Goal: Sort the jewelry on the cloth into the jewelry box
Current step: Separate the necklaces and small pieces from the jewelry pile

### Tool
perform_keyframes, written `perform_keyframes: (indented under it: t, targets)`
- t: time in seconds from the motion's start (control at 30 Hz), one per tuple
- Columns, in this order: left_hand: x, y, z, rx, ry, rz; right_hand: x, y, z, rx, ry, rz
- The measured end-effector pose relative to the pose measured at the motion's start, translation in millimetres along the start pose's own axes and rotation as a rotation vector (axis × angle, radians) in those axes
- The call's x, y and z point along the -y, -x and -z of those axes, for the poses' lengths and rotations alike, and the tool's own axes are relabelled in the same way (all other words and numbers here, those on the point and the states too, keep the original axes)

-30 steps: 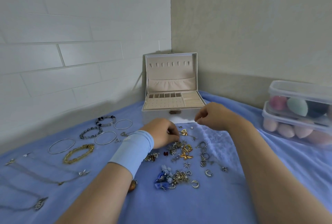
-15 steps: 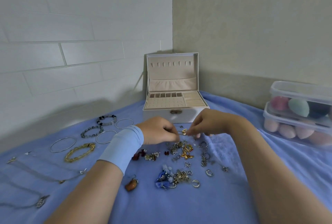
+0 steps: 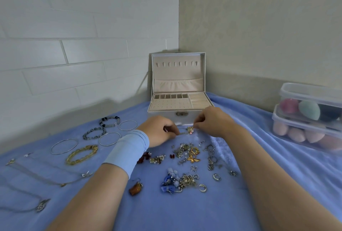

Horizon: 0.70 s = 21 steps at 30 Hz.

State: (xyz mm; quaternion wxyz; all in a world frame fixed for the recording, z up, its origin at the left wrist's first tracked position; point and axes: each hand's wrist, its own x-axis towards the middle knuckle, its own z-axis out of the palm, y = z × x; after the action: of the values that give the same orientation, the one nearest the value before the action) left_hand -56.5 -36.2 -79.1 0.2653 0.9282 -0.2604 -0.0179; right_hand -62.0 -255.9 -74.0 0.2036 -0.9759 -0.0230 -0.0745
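**Both hands work one small piece in front of the open box**

Head view: The jewelry box (image 3: 159,113) stands at the far edge of the blue cloth (image 3: 185,212), in the corner where the walls meet. Its lid is upright and its tray of small compartments, peg holes and ring rolls faces the person, so any slot can be reached from the front.

Just before its latch, the left hand (image 3: 161,130) and the right hand (image 3: 212,121) meet over a small gold-and-pink ornament (image 3: 190,130). The left fingers are curled and pinch the end of a thin stem or chain that runs from it. The right fingertips are drawn narrow and nip the ornament itself. It is lifted just clear of the cloth between the two hands. My guess is that the piece is being freed or straightened before it goes in; how it fastens is too small to tell.

The unsorted heap of small jewelry (image 3: 188,154) lies on the cloth just nearer the person than the hands, with rings and a blue cluster (image 3: 172,182) nearer again. Bangles (image 3: 63,146) and a yellow bead bracelet (image 3: 81,154) lie well to the left, spread apart as though laid out by kind. No jewelry is visible in the tray, so the sort looks barely begun.
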Motion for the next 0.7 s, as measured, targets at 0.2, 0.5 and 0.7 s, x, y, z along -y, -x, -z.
perform_keyframes:
  t: [0.2,0.5,0.7]
  targets:
    - [1,7,1,0.029,-0.074,0.024,7,10,13,0.127,-0.133,0.111]
    - [-42,21,-9,0.069,-0.026,-0.117,4,28,32,0.432,0.17,-0.076]
    - [-41,15,-17,0.047,-0.191,-0.073,-5,28,35,0.425,0.01,0.004]
